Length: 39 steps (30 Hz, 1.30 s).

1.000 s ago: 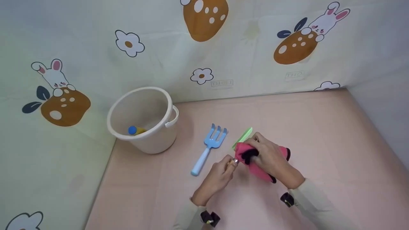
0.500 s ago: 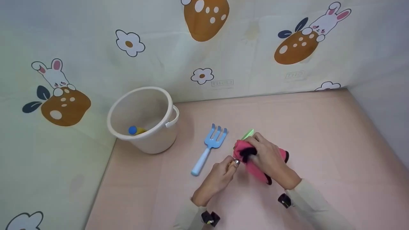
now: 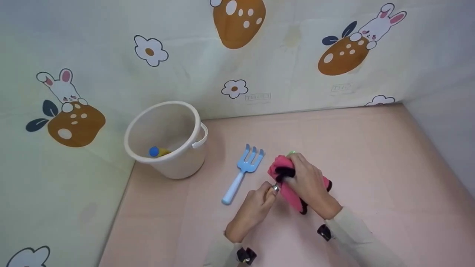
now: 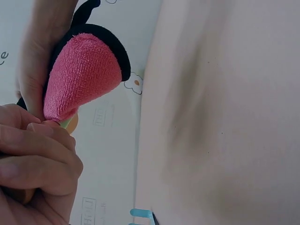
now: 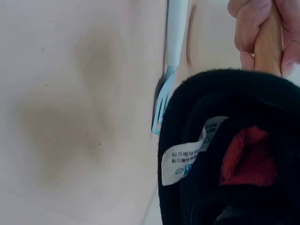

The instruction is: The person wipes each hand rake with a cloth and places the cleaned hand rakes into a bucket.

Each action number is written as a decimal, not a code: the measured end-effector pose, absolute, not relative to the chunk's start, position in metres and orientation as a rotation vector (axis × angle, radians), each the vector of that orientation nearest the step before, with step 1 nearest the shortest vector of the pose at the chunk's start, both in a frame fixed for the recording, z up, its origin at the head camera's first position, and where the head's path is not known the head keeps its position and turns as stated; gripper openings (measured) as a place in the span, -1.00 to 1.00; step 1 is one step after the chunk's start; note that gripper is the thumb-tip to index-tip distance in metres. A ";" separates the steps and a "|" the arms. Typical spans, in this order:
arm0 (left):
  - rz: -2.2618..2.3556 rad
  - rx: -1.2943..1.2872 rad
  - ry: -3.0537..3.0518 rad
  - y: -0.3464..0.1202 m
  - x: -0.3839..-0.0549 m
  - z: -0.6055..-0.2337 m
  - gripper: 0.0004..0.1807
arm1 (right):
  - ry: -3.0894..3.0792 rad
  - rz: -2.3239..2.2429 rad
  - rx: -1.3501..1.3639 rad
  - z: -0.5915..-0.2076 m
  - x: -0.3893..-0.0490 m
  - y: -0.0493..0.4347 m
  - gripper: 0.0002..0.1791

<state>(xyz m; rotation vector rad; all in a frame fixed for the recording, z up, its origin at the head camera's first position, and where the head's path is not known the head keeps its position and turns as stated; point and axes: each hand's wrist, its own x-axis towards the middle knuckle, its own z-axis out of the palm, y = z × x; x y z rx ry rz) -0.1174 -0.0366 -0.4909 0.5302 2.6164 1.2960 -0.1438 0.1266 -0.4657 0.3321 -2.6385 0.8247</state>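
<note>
In the head view my left hand (image 3: pixel 254 205) grips the wooden handle (image 5: pixel 268 42) of a hand trowel, just below its metal collar. My right hand (image 3: pixel 310 185) holds a pink cloth (image 3: pixel 291 196) with black edging, folded round the trowel's green blade (image 3: pixel 292 152). Only a sliver of the blade shows past the cloth; the rest is hidden under it. The left wrist view shows the pink cloth (image 4: pixel 84 75) bunched right above my left fingers. From the right wrist, the cloth's black edge and a white label (image 5: pixel 180 161) fill the near side.
A light-blue hand fork (image 3: pixel 241 178) lies on the pink tabletop (image 3: pixel 371 155), left of the hands. Farther left stands a cream bucket (image 3: pixel 185 165) with a yellow, blue-capped thing (image 3: pixel 159 151) inside. A patterned sheet (image 3: pixel 289 81) hangs behind and to the sides.
My right hand and the cloth have shifted slightly left, and the cloth now covers nearly all of the green blade. My left hand stays almost in place on the handle.
</note>
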 end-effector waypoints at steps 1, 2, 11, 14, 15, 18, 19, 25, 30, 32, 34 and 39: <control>1.297 0.526 2.612 -0.037 -0.117 -0.491 -0.79 | -2.639 0.821 0.324 -0.466 -0.144 0.126 -0.61; 1.298 0.524 2.610 -0.037 -0.117 -0.491 -0.79 | -2.637 0.818 0.318 -0.466 -0.144 0.126 -0.61; 1.265 0.502 2.646 -0.038 -0.117 -0.491 -0.80 | -2.609 0.834 0.289 -0.467 -0.145 0.125 -0.65; 1.275 0.504 2.637 -0.038 -0.117 -0.491 -0.80 | -2.612 0.831 0.286 -0.467 -0.146 0.125 -0.66; 1.277 0.504 2.637 -0.038 -0.117 -0.491 -0.80 | -2.613 0.831 0.285 -0.467 -0.146 0.125 -0.66; 1.279 0.508 2.641 -0.039 -0.116 -0.491 -0.80 | -2.622 0.837 0.276 -0.466 -0.146 0.125 -0.65; 1.278 0.508 2.641 -0.039 -0.116 -0.491 -0.80 | -2.626 0.844 0.269 -0.466 -0.146 0.125 -0.65; 1.293 0.523 2.626 -0.040 -0.115 -0.493 -0.81 | -2.648 0.871 0.201 -0.464 -0.151 0.129 -0.65; 1.297 0.529 2.622 -0.040 -0.114 -0.494 -0.80 | -2.653 0.898 0.160 -0.464 -0.154 0.135 -0.63; 1.298 0.534 2.624 -0.040 -0.114 -0.494 -0.80 | -2.648 0.898 0.149 -0.464 -0.155 0.137 -0.62; 1.298 0.539 2.627 -0.040 -0.113 -0.495 -0.80 | -2.647 0.905 0.139 -0.464 -0.156 0.139 -0.62; 1.299 0.538 2.628 -0.039 -0.113 -0.495 -0.80 | -2.668 0.926 0.095 -0.463 -0.158 0.144 -0.62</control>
